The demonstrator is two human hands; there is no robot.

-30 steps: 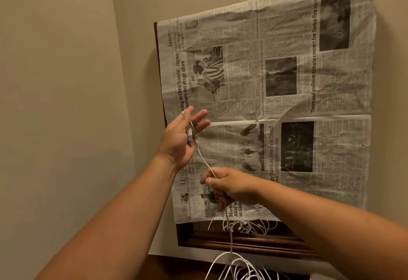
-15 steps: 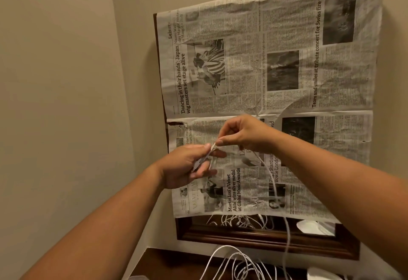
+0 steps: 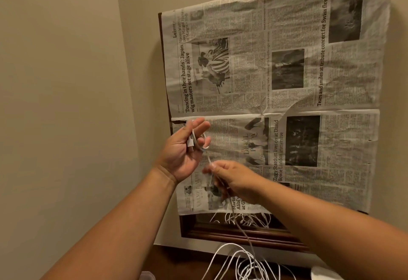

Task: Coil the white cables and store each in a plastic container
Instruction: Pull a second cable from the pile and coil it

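**Cable looped in the left hand, in front of a papered frame**

A sheet of newspaper (image 3: 309, 103) hangs on the beige wall (image 3: 66, 103) and covers nearly all of a dark wooden frame (image 3: 231, 234). Only the frame's left edge and bottom rail show, with a narrow strip above the rail where white strands are visible. Both arms reach up in front of the paper and hide its lower left corner.

The left hand (image 3: 183, 151) is raised with the palm towards the camera. A small loop of the white cable (image 3: 206, 146) is wound round its fingers, and the connector (image 3: 190, 144) lies against the palm. The right hand (image 3: 236, 180), just below it, is blurred but pinches the same cable between thumb and fingertips. From there the cable drops to a loose heap of white cables (image 3: 242, 262) on a dark wooden surface (image 3: 176, 262) under the frame.

At the bottom edge a pale translucent rim (image 3: 147, 276) pokes into view (possibly a plastic container, though too little shows to tell, and nothing of its inside). A white object (image 3: 324, 274) sits at the lower right, cut off by the edge.
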